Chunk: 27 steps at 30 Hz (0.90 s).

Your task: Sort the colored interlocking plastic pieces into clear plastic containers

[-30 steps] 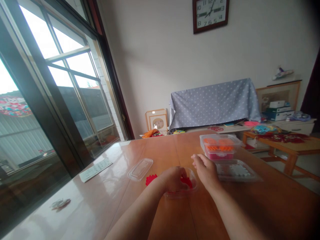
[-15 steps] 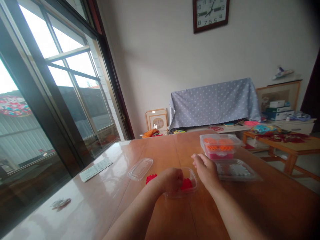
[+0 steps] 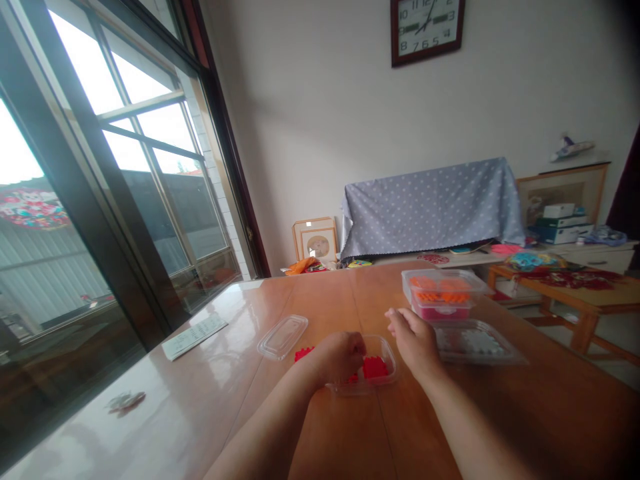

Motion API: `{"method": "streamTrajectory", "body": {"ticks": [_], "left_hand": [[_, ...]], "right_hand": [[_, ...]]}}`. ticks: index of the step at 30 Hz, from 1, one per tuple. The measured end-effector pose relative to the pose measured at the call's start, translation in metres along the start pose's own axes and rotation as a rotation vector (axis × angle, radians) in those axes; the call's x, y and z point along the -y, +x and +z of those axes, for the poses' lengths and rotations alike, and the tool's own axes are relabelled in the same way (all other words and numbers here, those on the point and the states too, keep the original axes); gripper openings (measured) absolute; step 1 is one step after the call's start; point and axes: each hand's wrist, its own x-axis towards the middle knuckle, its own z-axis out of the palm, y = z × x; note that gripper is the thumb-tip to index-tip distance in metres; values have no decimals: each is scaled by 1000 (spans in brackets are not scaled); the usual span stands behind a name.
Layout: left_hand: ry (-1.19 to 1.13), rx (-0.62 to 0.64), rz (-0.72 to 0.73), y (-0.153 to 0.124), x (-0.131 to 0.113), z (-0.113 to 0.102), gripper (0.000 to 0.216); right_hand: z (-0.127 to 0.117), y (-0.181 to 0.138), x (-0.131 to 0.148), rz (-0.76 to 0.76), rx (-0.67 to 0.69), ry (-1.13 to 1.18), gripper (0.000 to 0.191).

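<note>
My left hand (image 3: 341, 357) is curled closed over the left side of a clear plastic container (image 3: 389, 380). Its fingertips face away from me, so whatever they may hold is hidden. Right of those fingers, a red toothed piece (image 3: 375, 367) lies inside the container. Past the back of the wrist, part of another red toothed piece (image 3: 303, 354) shows. My right hand (image 3: 413, 340) hovers just right of the container, fingers drawn together; I cannot make out anything in them. A clear lid (image 3: 283, 337) rests on the table, left of the container.
On the right, a stacked tub (image 3: 443, 312) holds orange toothed pieces above a pink layer. In front of it sits a clear box (image 3: 473, 341) with whitish toothed pieces. A paper booklet (image 3: 195, 337) and a small crumpled item (image 3: 125, 403) lie on the left of the wooden table (image 3: 345, 440).
My left hand has lifted slightly and its fingers have shifted, so more of the red piece in the container shows. My right hand has stayed nearly still. The view has moved a little.
</note>
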Motion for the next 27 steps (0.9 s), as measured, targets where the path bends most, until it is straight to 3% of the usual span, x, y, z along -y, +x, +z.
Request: {"method": "streamTrajectory", "body": {"ticks": [4, 9, 14, 19, 27], "left_hand": [[-40, -118, -12, -16, 15, -17, 22], [49, -227, -32, -35, 53, -39, 20], [69, -223, 27, -55, 86, -49, 29], [66, -141, -7, -68, 86, -50, 47], [56, -131, -9, -72, 79, -47, 52]], "right_hand": [[1, 1, -4, -15, 7, 3, 46], [1, 1, -7, -4, 10, 10, 47], [1, -1, -7, 6, 17, -3, 45], [1, -1, -8, 28, 29, -28, 45], [2, 0, -12, 18, 34, -41, 46]]}}
